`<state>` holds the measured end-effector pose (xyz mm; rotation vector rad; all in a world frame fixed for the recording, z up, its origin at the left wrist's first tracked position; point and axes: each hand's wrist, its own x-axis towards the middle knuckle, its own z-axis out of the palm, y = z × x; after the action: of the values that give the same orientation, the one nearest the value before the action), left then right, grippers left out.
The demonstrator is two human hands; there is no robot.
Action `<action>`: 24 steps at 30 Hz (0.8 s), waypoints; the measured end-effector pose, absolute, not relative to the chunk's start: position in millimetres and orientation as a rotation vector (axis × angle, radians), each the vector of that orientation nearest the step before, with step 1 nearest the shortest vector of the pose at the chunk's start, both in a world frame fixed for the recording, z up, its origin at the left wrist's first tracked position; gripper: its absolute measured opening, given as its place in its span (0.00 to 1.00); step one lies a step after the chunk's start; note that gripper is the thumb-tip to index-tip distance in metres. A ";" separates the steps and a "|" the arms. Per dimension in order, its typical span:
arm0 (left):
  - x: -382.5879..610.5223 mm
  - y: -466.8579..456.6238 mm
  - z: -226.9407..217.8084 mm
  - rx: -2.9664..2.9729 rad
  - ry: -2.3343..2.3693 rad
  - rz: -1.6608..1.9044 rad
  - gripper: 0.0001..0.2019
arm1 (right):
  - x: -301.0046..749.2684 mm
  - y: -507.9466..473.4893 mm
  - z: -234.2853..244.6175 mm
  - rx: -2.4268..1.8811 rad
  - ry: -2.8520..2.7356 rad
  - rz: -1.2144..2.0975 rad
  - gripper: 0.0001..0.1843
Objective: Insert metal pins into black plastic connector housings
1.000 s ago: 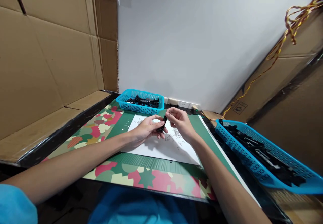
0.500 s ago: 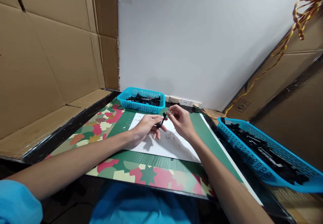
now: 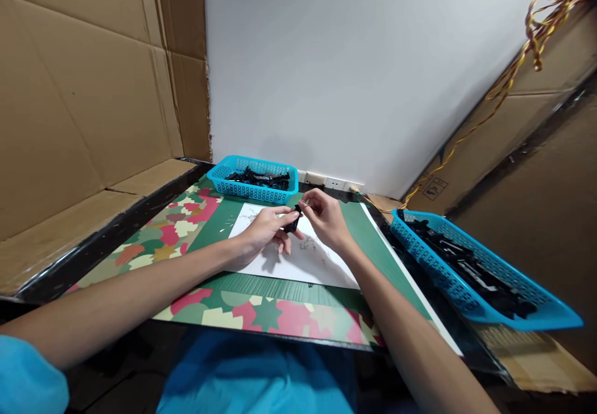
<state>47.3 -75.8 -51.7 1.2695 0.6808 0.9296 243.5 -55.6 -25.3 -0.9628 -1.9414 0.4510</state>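
While I watch from the head camera, I see both hands meet just above the white sheet (image 3: 298,265) that lies on the green mat (image 3: 377,246) of the counter (image 3: 109,240). The left hand (image 3: 262,230) has its fingers closed around a small black part (image 3: 293,223), held tilted over the sheet. The right hand (image 3: 325,218) has thumb and forefinger pinched shut on the part's upper end; I cannot tell whether anything tiny sits between them. Small dark bits (image 3: 316,246) are scattered on the sheet near the right wrist. One blue basket (image 3: 252,191) of black pieces stands just behind the hands, and a second blue basket (image 3: 436,265), also full, sits off the counter's right edge
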 end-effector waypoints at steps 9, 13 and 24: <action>50.5 -77.1 -54.7 1.228 0.685 0.924 0.19 | 248.4 -47.8 -33.1 -0.981 -1.990 0.338 0.08; 49.8 -76.9 -54.8 1.197 0.719 0.920 0.18 | 256.2 -43.1 -37.2 -1.053 -2.112 0.180 0.02; 47.9 -74.7 -56.6 1.181 0.760 0.923 0.17 | 262.6 -40.0 -37.0 -1.104 -2.217 0.236 0.05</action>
<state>47.9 -74.7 -56.6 1.1814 0.7603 0.9226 262.6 -40.0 -37.0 -1.1036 -2.2167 0.2357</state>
